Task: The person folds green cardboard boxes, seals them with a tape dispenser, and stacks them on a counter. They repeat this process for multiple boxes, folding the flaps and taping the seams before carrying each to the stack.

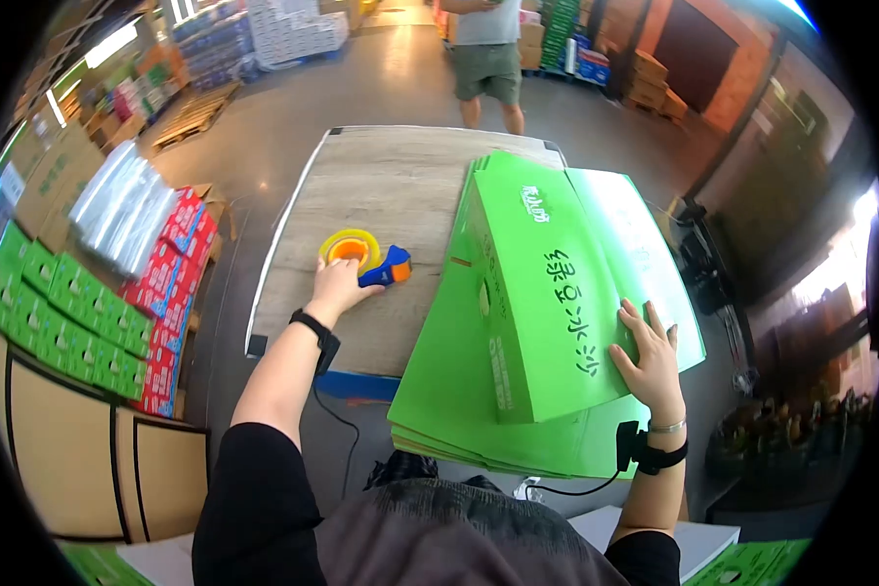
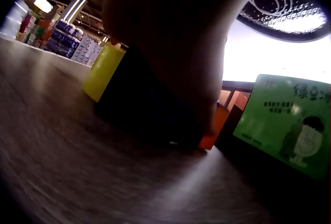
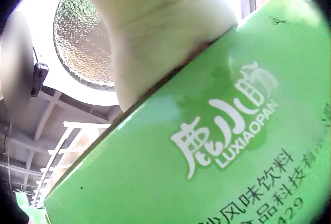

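Observation:
A blue-and-orange tape dispenser [image 1: 389, 270] with a yellow tape roll [image 1: 352, 240] lies on the wood-grain tabletop. My left hand [image 1: 338, 286] grips it, thumb along the blue part and fingers over the roll's near side. In the left wrist view the yellow roll [image 2: 103, 73] and the dispenser's orange end [image 2: 213, 127] show on either side of the dark hand. My right hand [image 1: 648, 359] rests with spread fingers on top of a green carton [image 1: 527, 293] with printed characters. The right wrist view shows the carton's printed end [image 3: 207, 146] under my wrist.
Flat green cardboard sheets [image 1: 439, 391] lie stacked beneath the carton. The wood-grain table [image 1: 391, 166] has a white edge. Red and green boxes [image 1: 171, 293] are piled at left. Beyond the table a person [image 1: 486, 68] stands on the floor. A cable [image 1: 347, 439] hangs from my left wrist.

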A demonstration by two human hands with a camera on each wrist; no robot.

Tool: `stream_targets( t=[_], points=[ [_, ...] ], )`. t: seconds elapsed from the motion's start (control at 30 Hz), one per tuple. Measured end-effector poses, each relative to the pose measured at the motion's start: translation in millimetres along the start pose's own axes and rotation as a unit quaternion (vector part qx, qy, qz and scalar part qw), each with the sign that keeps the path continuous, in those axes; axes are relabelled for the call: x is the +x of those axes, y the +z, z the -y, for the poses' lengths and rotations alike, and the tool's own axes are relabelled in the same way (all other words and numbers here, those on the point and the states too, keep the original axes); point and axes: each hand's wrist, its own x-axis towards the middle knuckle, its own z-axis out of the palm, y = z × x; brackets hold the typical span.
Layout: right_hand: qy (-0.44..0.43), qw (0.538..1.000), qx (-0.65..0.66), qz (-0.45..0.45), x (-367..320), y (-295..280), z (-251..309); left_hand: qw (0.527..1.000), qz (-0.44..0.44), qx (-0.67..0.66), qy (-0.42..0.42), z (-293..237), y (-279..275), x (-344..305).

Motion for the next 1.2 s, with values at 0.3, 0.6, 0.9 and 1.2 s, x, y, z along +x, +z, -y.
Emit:
stream_targets(
  t=[0.3, 0.6, 0.9, 1.2],
  points=[
    [-0.037, 0.999, 0.005, 0.02, 0, -6, -10, 0.935, -0.015, -0.352, -0.029, 36, -30, 43],
    [-0.177, 0.982, 0.042, 0.058, -13, -13, -36, 0.722, 0.287, -0.463, 0.426, -127, -261, 49],
    [-0.185, 0.98, 0.072, 0.023, -22, -10, -44, 0.755, 0.426, -0.221, 0.446, -284, -226, 81],
    [0.155, 0.811, 0.501, -0.259, -61, 12, -47, 0.8, 0.389, -0.051, 0.455, -339, -229, 69]
  ],
)
